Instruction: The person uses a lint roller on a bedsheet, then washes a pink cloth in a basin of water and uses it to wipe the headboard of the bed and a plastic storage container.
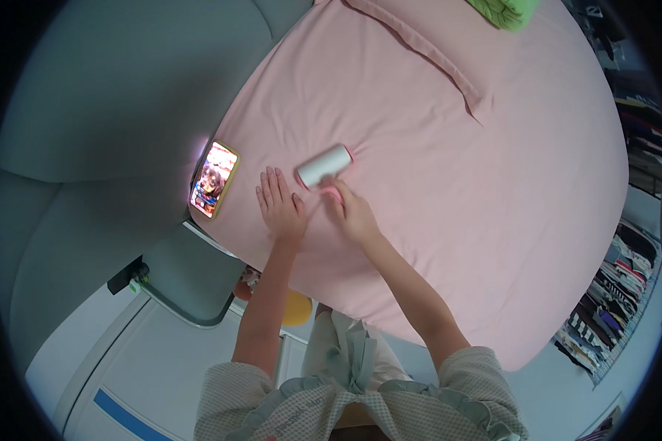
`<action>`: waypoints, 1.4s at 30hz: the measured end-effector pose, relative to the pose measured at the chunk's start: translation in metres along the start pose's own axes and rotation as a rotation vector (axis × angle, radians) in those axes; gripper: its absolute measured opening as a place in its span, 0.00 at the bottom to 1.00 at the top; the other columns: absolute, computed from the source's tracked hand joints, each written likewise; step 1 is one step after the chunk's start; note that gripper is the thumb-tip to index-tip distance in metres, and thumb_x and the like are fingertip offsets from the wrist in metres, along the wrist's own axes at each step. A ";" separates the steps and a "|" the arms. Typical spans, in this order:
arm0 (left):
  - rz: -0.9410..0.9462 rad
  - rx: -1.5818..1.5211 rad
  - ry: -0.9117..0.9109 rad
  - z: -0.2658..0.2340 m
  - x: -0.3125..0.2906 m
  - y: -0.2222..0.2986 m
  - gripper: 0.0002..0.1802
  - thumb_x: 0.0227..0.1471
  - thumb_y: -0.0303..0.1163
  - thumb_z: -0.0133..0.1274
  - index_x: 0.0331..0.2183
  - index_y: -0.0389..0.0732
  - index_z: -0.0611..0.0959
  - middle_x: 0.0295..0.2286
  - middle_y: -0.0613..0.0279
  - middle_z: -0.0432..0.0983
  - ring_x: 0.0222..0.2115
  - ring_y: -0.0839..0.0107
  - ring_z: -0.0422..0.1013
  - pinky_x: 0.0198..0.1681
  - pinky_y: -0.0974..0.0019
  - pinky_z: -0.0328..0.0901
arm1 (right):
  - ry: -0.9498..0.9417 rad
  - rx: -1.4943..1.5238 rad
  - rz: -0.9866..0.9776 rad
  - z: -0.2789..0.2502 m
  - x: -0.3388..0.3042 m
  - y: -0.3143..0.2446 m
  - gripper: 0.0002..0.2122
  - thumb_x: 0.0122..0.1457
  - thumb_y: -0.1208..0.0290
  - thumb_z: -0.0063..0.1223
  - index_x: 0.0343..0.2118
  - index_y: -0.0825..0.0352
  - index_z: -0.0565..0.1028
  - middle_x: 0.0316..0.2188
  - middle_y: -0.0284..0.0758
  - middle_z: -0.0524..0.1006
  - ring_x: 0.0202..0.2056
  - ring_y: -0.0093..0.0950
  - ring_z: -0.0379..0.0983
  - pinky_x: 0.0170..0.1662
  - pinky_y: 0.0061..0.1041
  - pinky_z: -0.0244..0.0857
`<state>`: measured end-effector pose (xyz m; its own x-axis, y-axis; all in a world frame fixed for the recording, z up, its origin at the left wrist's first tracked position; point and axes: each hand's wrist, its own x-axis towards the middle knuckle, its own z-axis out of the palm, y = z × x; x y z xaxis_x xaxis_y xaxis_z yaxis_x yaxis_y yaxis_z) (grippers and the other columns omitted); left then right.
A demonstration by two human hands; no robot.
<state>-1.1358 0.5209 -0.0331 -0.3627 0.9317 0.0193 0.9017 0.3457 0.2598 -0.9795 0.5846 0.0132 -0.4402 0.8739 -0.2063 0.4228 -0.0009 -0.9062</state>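
Note:
A lint roller with a white cylinder and pink handle rests against the pink bed sheet. My right hand is closed round its handle, and the roller points up and to the left from it. Just left of the roller, my left hand lies flat on the sheet, its fingers stretched out and holding nothing. Beyond those fingertips to the left, a phone with a lit screen and a yellowish case leans at the bed's edge.
A pink pillow edge crosses the far part of the bed, with a green folded cloth behind it. Grey padding borders the left side. Shelves of folded clothes stand at the right. A grey chair sits near the bed's left corner.

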 end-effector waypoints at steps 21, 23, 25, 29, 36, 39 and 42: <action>-0.044 0.034 -0.008 -0.007 -0.043 -0.011 0.35 0.48 0.36 0.41 0.58 0.34 0.59 0.59 0.51 0.53 0.61 0.54 0.47 0.62 0.49 0.41 | 0.004 0.007 -0.163 0.050 0.083 -0.026 0.14 0.60 0.66 0.43 0.49 0.58 0.67 0.35 0.49 0.75 0.35 0.48 0.72 0.36 0.43 0.66; -0.046 0.029 -0.008 -0.005 -0.043 -0.010 0.35 0.48 0.36 0.40 0.58 0.34 0.58 0.59 0.51 0.52 0.61 0.54 0.46 0.62 0.49 0.41 | 0.019 -0.025 -0.134 0.068 0.113 -0.041 0.14 0.60 0.66 0.43 0.49 0.57 0.67 0.33 0.48 0.75 0.34 0.48 0.73 0.35 0.43 0.65; -0.045 0.025 -0.007 -0.007 -0.043 -0.012 0.36 0.49 0.37 0.39 0.58 0.34 0.57 0.59 0.51 0.51 0.61 0.54 0.46 0.62 0.49 0.40 | 0.036 -0.056 -0.106 0.077 0.122 -0.049 0.13 0.60 0.66 0.43 0.48 0.57 0.67 0.31 0.48 0.76 0.33 0.48 0.73 0.34 0.44 0.65; -0.053 0.003 -0.013 -0.008 -0.046 -0.012 0.36 0.49 0.36 0.40 0.59 0.34 0.57 0.59 0.50 0.50 0.61 0.53 0.45 0.62 0.49 0.40 | 0.035 -0.063 -0.083 0.077 0.107 -0.045 0.13 0.60 0.67 0.42 0.48 0.57 0.67 0.32 0.47 0.76 0.34 0.47 0.73 0.35 0.43 0.65; -0.062 -0.049 0.051 -0.008 -0.057 -0.022 0.35 0.48 0.32 0.40 0.59 0.34 0.57 0.60 0.48 0.49 0.61 0.50 0.44 0.62 0.47 0.39 | 0.046 0.045 -0.079 0.054 -0.008 -0.016 0.14 0.60 0.68 0.41 0.49 0.59 0.67 0.38 0.45 0.76 0.38 0.47 0.72 0.39 0.38 0.66; -0.067 -0.040 0.059 -0.009 -0.071 -0.035 0.35 0.49 0.32 0.41 0.59 0.36 0.56 0.60 0.47 0.48 0.61 0.50 0.43 0.62 0.47 0.38 | -0.016 -0.041 0.044 0.036 -0.073 -0.002 0.14 0.60 0.69 0.41 0.50 0.59 0.67 0.40 0.44 0.75 0.40 0.46 0.72 0.41 0.37 0.66; -0.073 -0.032 0.057 -0.013 -0.084 -0.046 0.35 0.49 0.32 0.41 0.60 0.38 0.56 0.60 0.48 0.48 0.61 0.51 0.43 0.62 0.47 0.38 | -0.056 -0.066 0.068 0.017 -0.137 0.015 0.15 0.60 0.69 0.42 0.50 0.60 0.66 0.41 0.44 0.75 0.41 0.46 0.72 0.42 0.37 0.66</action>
<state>-1.1499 0.4248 -0.0345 -0.4408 0.8960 0.0541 0.8648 0.4078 0.2929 -0.9260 0.4568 0.0213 -0.4517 0.8442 -0.2887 0.5038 -0.0256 -0.8634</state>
